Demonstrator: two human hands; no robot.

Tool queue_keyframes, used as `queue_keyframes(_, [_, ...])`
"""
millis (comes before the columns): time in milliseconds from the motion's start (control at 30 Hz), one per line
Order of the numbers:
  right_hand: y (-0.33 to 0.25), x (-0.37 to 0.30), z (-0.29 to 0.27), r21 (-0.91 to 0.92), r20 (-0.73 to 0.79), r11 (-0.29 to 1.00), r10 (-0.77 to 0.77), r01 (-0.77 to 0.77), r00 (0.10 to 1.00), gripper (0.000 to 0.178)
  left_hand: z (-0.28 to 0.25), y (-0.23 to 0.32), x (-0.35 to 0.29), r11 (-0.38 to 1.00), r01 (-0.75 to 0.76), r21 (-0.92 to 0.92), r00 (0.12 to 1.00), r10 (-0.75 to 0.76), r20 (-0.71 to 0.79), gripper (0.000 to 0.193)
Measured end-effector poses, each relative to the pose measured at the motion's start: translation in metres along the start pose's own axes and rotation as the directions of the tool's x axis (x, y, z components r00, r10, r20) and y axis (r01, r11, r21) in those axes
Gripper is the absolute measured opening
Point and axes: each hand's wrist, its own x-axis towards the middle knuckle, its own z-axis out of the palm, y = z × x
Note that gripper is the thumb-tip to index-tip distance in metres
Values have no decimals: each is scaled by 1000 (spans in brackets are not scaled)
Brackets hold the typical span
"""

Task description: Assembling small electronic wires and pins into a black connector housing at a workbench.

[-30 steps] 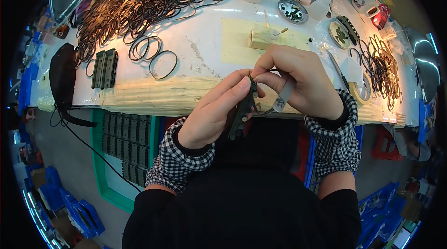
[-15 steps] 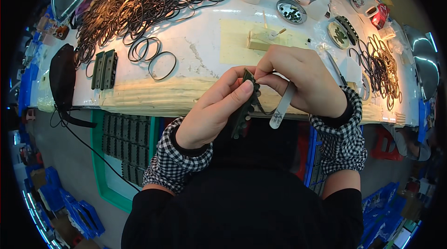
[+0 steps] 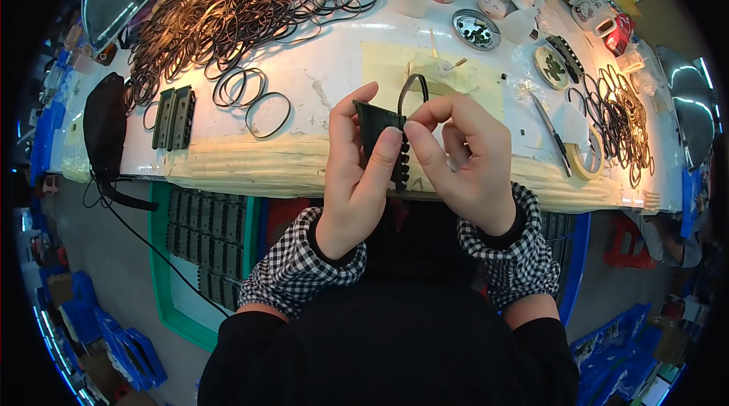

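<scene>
The white-topped table [image 3: 342,35] spreads behind the work, with a big tangled heap of dark bands [image 3: 228,22] at its far left. Over its near edge, the left hand [image 3: 355,174] holds the dark green part [image 3: 375,123], thumb pressed on its face and fingers behind. The right hand [image 3: 480,159] brings thumb and forefinger narrowly together at the part's right edge, other fingers curled loosely; whether those tips grip anything, I cannot tell. The step in hand seems to be fitting the black loop [image 3: 402,99] to the part; the next move probably calls for a firm left hold and careful fingertip guiding along that edge. The part looks flat-faced and matt, standing slightly tilted; the slim loop arches above its upper right side, and small rounded knobs [image 3: 404,159] line the edge below
</scene>
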Motion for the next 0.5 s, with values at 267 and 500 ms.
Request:
queue_keyframes(267, [-1, -3, 12, 20, -17, 1000, 23, -23, 1000, 12, 3, -10, -3, 980, -153, 127, 985, 161, -56, 48])
queue_keyframes(500, [-4, -4, 11, 84, 41, 990, 107, -111, 993, 15, 3, -8, -3, 992, -91, 82, 992, 98, -81, 46])
